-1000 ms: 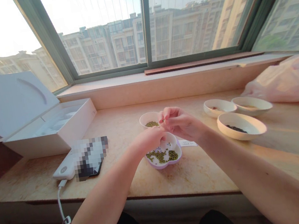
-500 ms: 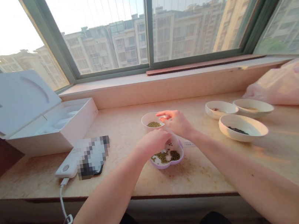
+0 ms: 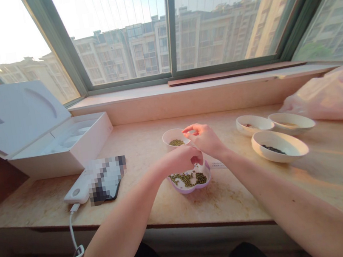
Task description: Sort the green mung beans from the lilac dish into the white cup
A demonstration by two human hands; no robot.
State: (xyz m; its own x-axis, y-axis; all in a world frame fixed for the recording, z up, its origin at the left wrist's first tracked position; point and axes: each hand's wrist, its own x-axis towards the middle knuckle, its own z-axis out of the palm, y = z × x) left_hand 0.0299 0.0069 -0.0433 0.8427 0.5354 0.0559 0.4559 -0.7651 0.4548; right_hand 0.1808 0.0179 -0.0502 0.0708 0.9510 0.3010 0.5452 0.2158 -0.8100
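Observation:
A purple-rimmed, lobed dish (image 3: 189, 190) near the counter's front holds green mung beans (image 3: 201, 178) in loose clusters, with some dark bits. My left hand (image 3: 183, 159) hovers over its far side, fingers curled down and pinched together; anything between the fingertips is too small to make out. Just behind stands a white bowl (image 3: 167, 139) with more mung beans (image 3: 176, 142) at its bottom. At that bowl's right rim is my right hand (image 3: 204, 137), thumb and forefinger bent close together. Whether they hold a bean or touch the rim cannot be told.
Three white bowls stand to the right: one with dark beans (image 3: 281, 156), one with reddish bits (image 3: 257, 127), one with pale contents (image 3: 294, 129). A plastic bag (image 3: 334, 93) lies behind them. On the left are an open white box (image 3: 90, 136), a power bank (image 3: 77, 192) with cable, and a phone (image 3: 109, 185).
My left hand has risen slightly and shifted right over the dish, uncovering more beans. My right hand has drawn back a little to the right at the bowl's rim.

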